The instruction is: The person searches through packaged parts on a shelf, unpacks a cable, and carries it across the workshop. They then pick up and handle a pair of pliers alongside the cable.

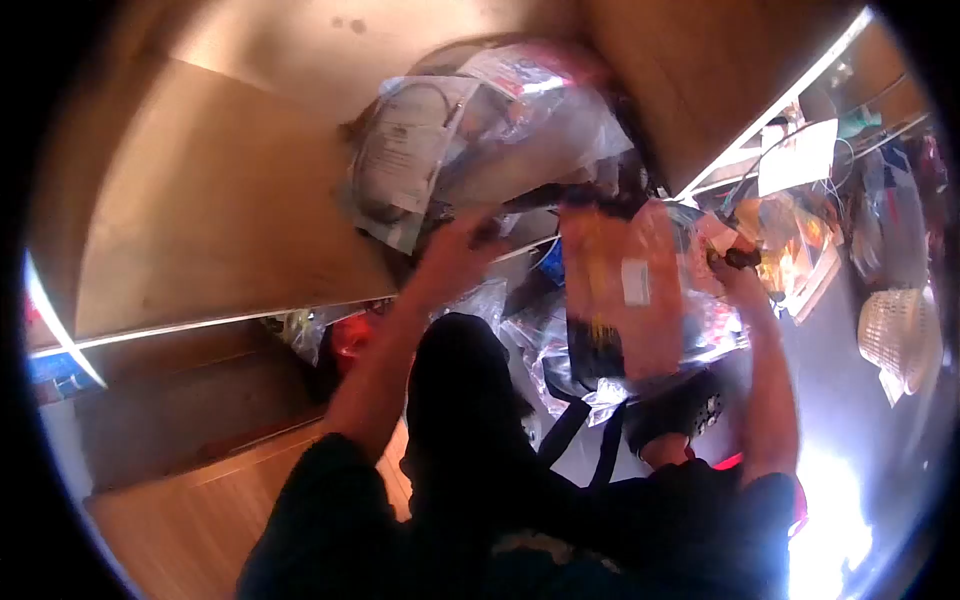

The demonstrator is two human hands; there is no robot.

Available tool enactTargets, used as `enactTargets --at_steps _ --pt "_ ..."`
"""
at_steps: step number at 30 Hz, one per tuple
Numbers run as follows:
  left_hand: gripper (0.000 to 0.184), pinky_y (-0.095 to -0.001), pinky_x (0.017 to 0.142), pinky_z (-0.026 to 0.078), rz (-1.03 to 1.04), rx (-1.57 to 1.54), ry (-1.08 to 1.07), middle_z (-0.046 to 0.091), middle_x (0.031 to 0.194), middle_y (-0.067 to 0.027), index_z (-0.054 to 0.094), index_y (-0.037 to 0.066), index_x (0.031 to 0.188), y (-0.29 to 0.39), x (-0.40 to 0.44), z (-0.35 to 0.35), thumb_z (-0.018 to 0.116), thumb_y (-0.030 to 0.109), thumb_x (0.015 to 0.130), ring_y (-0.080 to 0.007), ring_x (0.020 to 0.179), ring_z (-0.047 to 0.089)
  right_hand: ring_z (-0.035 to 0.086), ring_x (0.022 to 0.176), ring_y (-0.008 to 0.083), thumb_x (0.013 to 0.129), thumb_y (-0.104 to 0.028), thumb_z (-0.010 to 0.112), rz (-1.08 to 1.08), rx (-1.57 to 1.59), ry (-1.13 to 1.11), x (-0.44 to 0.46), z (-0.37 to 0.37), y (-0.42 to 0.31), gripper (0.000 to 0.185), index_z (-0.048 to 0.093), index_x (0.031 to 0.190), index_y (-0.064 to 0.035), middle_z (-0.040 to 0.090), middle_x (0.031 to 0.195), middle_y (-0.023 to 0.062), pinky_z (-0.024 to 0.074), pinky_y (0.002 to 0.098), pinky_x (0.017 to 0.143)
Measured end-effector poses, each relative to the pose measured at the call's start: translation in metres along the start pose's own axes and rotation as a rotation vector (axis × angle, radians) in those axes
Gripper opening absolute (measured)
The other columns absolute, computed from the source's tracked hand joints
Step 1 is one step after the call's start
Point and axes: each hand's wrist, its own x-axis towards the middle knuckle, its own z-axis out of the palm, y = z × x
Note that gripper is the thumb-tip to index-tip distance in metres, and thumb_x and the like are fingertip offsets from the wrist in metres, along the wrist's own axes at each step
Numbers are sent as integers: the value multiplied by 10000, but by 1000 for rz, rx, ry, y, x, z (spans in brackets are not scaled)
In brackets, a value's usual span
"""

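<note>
My left hand (460, 255) is at the lower edge of a round bundle of clear plastic bags (540, 140); its fingers are blurred by motion. A printed sheet in a clear bag (405, 150) lies on the bundle's left side. My right hand (735, 265) is closed at the right, on a small dark thing that I cannot make out. Between my hands is an orange-brown and black bag (625, 290) with a pale label, and crumpled clear plastic lies around and under it.
Wooden panels (220, 200) stand at the left and top. A white perforated basket (895, 335) is at the far right, near hanging plastic packets (890, 220). My shoe (685, 415) shows below the bag. A red thing (352, 338) lies beyond my left forearm.
</note>
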Motion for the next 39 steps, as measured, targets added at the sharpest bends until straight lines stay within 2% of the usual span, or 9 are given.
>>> enactTargets --at_steps 2,3,8,18,24,29,31,34,39 --pt "440 -379 840 500 -32 2 -99 670 1043 -189 610 20 1179 -30 1 -6 698 247 813 -292 931 654 553 908 106 937 -284 624 138 -308 -162 -15 -38 -37 368 601 1215 -44 638 1016 3 459 275 808" --pt "450 -370 847 497 -47 4 -154 672 1058 -178 612 17 1184 -42 2 -1 703 258 815 -282 940 653 564 886 92 935 -181 621 -72 -166 -253 -38 -41 -62 316 613 1220 -45 651 1007 -13 463 258 784" --pt "546 -409 886 488 -109 116 -490 653 1093 -207 575 8 1226 -114 -7 88 713 298 785 -313 1008 635 575 951 65 893 -3 610 188 -134 -175 -127 -81 -61 374 608 1266 -31 692 1069 3 475 257 815" --pt "816 -435 1034 403 -29 319 -265 526 1294 -255 446 -30 1345 -161 -16 164 777 369 714 -382 1215 513 655 756 344 804 -248 703 -182 -796 -112 -64 19 3 218 731 1009 -181 673 805 158 509 418 692" --pt "879 -434 1032 397 -188 -64 -198 506 1284 -232 429 -20 1327 -161 -22 180 830 371 649 -369 1208 499 508 1196 389 745 -234 777 -318 -894 331 -57 62 6 635 534 1307 -61 550 1283 201 415 436 983" --pt "873 -422 992 431 -101 313 -96 521 1278 -202 439 2 1322 -133 -27 195 850 317 620 -347 1180 527 503 1139 342 732 -401 794 298 -333 1093 -110 55 122 807 436 1328 11 534 1228 192 393 455 987" --pt "872 -413 968 449 -114 305 -84 535 1274 -192 438 11 1327 -131 -25 205 856 304 620 -329 1160 548 513 1107 273 754 -468 786 638 104 950 -138 64 134 830 436 1318 29 536 1195 176 442 421 938" --pt "841 -399 934 468 -262 102 -116 579 1235 -184 467 6 1308 -128 -27 208 859 306 627 -304 1109 583 551 1019 225 796 -479 756 516 739 669 -144 101 132 789 442 1305 36 555 1134 155 485 371 860" --pt "701 -421 919 481 -472 -174 -441 656 1117 -202 571 4 1207 -99 -51 212 829 349 654 -338 1056 628 616 882 230 934 -443 593 408 789 492 -139 97 132 556 499 1257 1 594 1064 116 516 378 800"
